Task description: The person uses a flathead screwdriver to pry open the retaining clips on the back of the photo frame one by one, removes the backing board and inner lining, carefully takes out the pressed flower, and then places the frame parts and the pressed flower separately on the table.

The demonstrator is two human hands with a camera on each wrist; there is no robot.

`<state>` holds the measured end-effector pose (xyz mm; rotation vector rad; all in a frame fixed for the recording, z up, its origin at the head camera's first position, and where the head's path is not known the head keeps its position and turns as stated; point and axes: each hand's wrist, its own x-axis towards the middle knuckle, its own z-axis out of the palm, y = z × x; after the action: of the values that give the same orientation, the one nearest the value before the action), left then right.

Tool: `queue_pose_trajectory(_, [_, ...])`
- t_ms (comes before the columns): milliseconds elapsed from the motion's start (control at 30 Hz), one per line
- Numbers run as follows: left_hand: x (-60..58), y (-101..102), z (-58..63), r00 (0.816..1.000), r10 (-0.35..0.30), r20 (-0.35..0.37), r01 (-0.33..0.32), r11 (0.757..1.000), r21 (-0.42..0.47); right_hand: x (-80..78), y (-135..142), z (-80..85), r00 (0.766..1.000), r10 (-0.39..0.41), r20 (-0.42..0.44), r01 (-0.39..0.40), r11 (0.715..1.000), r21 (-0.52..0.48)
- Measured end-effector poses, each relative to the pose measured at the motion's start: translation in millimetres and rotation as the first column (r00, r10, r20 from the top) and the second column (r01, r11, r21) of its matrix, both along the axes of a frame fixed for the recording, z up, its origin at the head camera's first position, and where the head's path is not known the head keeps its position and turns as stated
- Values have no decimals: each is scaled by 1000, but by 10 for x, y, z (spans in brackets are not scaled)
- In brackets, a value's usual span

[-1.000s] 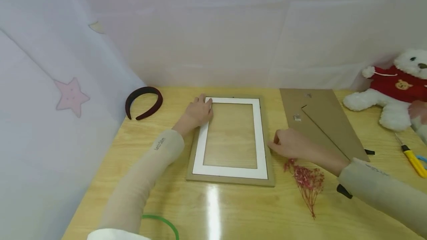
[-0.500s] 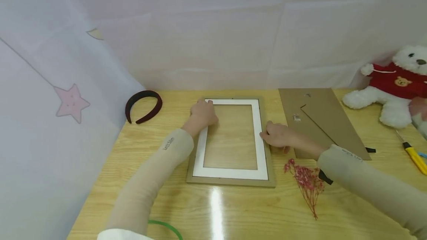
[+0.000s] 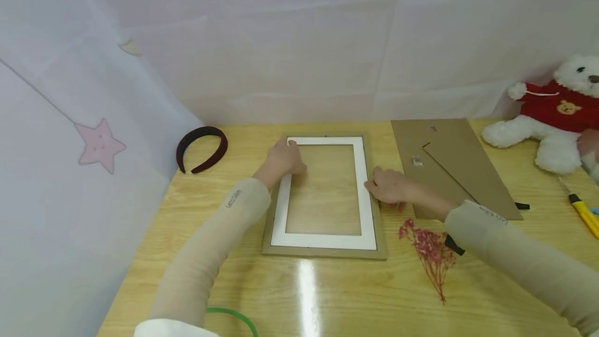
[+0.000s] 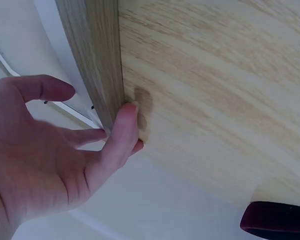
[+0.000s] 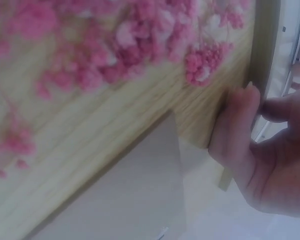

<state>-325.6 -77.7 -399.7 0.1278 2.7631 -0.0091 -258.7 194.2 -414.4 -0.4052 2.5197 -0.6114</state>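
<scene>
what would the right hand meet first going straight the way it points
The right hand would first meet the right side of the picture frame, which it seems to touch; depth is unclear.

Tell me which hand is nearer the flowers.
Right. The right hand is at the right side of the frame, just beyond the flowers; the left hand is across the frame, near its far left corner.

Open tabletop (image 3: 355, 295) in front of frame (image 3: 324, 253), flowers (image 3: 430, 247), brown board (image 3: 460, 165) obstructing right
</scene>
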Motion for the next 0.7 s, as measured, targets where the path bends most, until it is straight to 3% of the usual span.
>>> queue_pose_trajectory(133, [13, -10, -46, 994, 74, 78, -76, 997, 22, 16, -16, -18, 1000, 12, -15, -11, 1000, 19])
queue_pose_trajectory(333, [7, 66, -95, 996, 80, -44, -81, 996, -27, 28, -21, -36, 999, 20, -46, -19, 1000, 6])
queue_pose_trajectory(467, [-4, 132, -100, 995, 84, -57, -87, 995, -57, 31, -2, -33, 999, 0, -35, 0, 1000, -1])
queue_pose_trajectory(600, [9, 195, -101, 996, 72, -54, -79, 987, -137, 31, 9, -39, 999, -6, -36, 6, 1000, -6])
queue_pose_trajectory(700, [22, 290, -105, 998, 54, -39, -63, 959, -276, 32, -1, -51, 998, -1, -59, 1, 1000, -2])
